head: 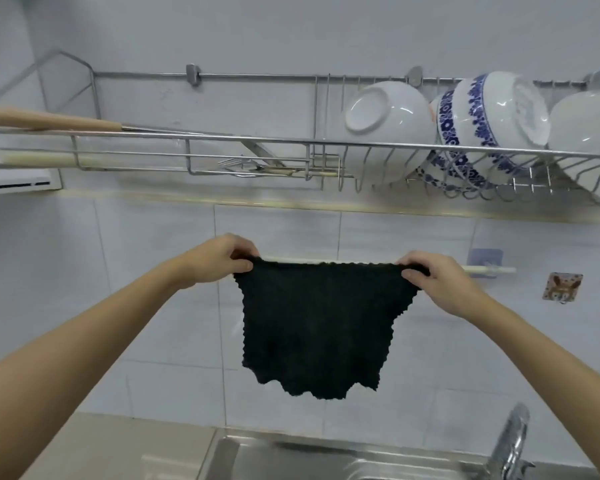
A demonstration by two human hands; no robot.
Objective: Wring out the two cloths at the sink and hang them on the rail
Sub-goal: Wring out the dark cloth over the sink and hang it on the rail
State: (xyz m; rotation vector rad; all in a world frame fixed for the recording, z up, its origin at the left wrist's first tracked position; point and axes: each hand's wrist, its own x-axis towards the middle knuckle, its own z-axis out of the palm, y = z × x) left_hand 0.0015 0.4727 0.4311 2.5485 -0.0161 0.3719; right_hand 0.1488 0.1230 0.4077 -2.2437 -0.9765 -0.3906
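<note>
A black cloth [321, 327] hangs spread flat in front of the white tiled wall, its top edge level with a thin white rail [492, 270]. My left hand [219, 259] pinches the cloth's upper left corner. My right hand [437, 282] pinches the upper right corner. The rail shows above the cloth's top edge and sticks out to the right of my right hand. Whether the cloth lies over the rail or just in front of it I cannot tell. A second cloth is not in view.
A steel sink [326, 459] lies below, with a chrome tap [511, 441] at its right. Above hangs a wire dish rack [222, 142] holding white and blue-patterned bowls [478, 123], forks and wooden-handled utensils. A small patterned wall hook [562, 287] sits right of the rail.
</note>
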